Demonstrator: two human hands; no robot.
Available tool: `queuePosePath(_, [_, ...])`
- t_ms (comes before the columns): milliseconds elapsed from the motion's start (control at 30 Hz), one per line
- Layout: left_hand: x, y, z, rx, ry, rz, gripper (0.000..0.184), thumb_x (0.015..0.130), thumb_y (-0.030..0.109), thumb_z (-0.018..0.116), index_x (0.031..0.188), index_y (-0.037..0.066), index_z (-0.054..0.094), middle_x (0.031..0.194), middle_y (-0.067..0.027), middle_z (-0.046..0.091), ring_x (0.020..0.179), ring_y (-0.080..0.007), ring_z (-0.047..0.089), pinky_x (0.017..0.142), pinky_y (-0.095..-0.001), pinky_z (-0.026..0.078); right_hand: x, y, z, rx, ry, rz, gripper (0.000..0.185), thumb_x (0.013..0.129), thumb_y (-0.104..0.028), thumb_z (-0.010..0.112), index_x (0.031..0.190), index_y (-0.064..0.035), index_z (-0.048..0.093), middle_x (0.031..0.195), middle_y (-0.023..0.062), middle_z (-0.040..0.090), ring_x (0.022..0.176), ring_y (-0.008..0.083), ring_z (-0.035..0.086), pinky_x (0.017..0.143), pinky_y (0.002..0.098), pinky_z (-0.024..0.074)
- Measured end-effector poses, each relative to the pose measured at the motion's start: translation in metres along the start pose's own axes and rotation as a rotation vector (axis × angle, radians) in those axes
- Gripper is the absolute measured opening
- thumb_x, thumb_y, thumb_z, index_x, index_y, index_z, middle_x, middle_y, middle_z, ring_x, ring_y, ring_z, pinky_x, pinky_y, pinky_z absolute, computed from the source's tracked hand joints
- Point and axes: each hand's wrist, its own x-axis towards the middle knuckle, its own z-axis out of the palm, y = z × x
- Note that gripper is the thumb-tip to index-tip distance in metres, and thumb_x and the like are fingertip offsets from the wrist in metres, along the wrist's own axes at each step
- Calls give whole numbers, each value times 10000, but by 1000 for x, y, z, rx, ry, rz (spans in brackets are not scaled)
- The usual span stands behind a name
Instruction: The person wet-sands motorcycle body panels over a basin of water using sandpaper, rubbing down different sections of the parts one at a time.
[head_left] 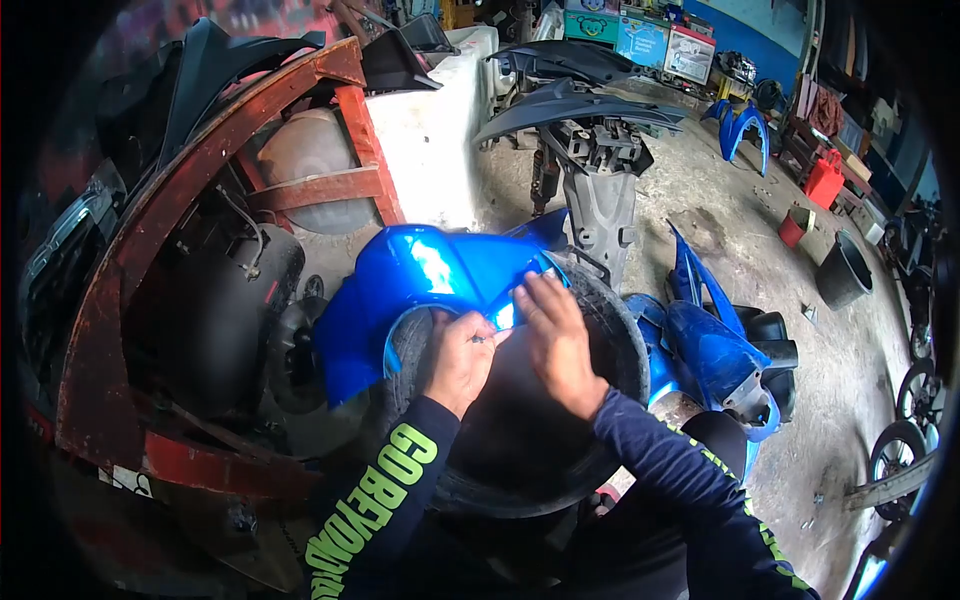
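Note:
A glossy blue motorcycle body panel [395, 265] lies across the rim of a round black tub [628, 345] in front of me. My left hand [463, 358] is closed at the panel's near edge, fingers curled and thumb pressed toward the index finger. My right hand [558, 345] rests on the panel's right part, fingers stretched out and lying nearly flat. Between the hands, a small pale patch [505, 316] shows at the panel's edge; whether it is a sticker or a reflection I cannot tell.
To the left stands a rusty red frame [105, 330] with a dark tank [235, 310] inside. More blue panels [715, 345] lie right of the tub. Beyond are a bare motorcycle chassis [600, 200], a black bucket [843, 272] and a red jerrycan [824, 180].

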Motion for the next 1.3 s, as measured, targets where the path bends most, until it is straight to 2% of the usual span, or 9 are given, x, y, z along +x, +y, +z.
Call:
queuePosePath(100, [15, -26, -46, -16, -67, 22, 422, 719, -109, 472, 1119, 12, 527, 1034, -114, 607, 978, -263, 620, 973, -565, 473, -14, -8, 6, -106, -264, -166, 530, 839, -28, 545, 1368, 0, 531, 1477, 206, 461, 1414, 364, 387, 1159, 469, 320])
queuePosePath(367, [11, -26, -26, 150, 42, 79, 604, 700, -117, 469, 1270, 80, 428, 1225, -152, 553, 1091, -340, 601, 1000, -598, 460, -25, -4, 17, -67, -264, -169, 540, 832, -6, 531, 1370, 32, 515, 1432, 244, 492, 1373, 371, 442, 1146, 455, 348])
queuePosePath(467, [-4, -15, 2, -61, 41, 115, 589, 697, -122, 471, 1248, 82, 433, 1155, -134, 579, 1026, -304, 613, 1008, -594, 459, -1, 27, 12, -105, -104, 75, 575, 795, 6, 574, 1364, 57, 508, 1408, 283, 496, 1359, 398, 447, 1142, 466, 347])
queuePosePath(667, [5, -25, -24, 41, 13, 112, 363, 707, -121, 478, 1024, 43, 540, 944, -101, 614, 903, -252, 619, 1049, -624, 412, -15, 12, 17, -51, -184, -84, 595, 783, 4, 564, 1373, 54, 502, 1440, 269, 468, 1382, 381, 422, 1167, 450, 318])
queuePosePath(900, [-4, -19, -10, 34, 51, 90, 247, 745, -90, 516, 963, 25, 528, 939, -108, 607, 933, -245, 621, 1083, -557, 407, -23, 14, 27, -20, -134, -126, 583, 777, 20, 565, 1358, 40, 519, 1403, 259, 509, 1366, 388, 442, 1155, 461, 336])
queuePosePath(1000, [-7, -17, -2, -44, 77, 157, 320, 749, -85, 523, 1050, 22, 511, 1000, -126, 611, 1005, -260, 627, 1093, -540, 397, -7, 32, 27, -142, -50, 108, 594, 772, -3, 575, 1356, 75, 504, 1417, 281, 484, 1377, 406, 419, 1169, 461, 312])
queuePosePath(1067, [-3, -17, -4, 33, 2, 157, 416, 754, -78, 533, 1154, 19, 475, 1072, -134, 612, 1059, -271, 625, 1098, -521, 392, -25, 6, 31, -174, -184, -122, 553, 801, -1, 548, 1352, 51, 528, 1430, 279, 475, 1391, 397, 404, 1179, 449, 296])
queuePosePath(1167, [-7, -18, -3, 22, 23, 173, 471, 762, -71, 545, 1213, 29, 452, 1148, -131, 597, 1094, -266, 610, 1091, -520, 397, -21, 22, 30, -28, -85, 4, 530, 794, 35, 540, 1323, 57, 553, 1387, 287, 511, 1361, 410, 439, 1160, 460, 326])
queuePosePath(1300, [-10, -15, 17, -45, 143, 174, 396, 765, -65, 582, 1128, 44, 466, 988, -88, 603, 963, -204, 612, 1061, -425, 403, -22, -3, 26, -24, -52, 79, 515, 783, 76, 543, 1298, 64, 568, 1348, 285, 543, 1337, 411, 468, 1148, 475, 345])
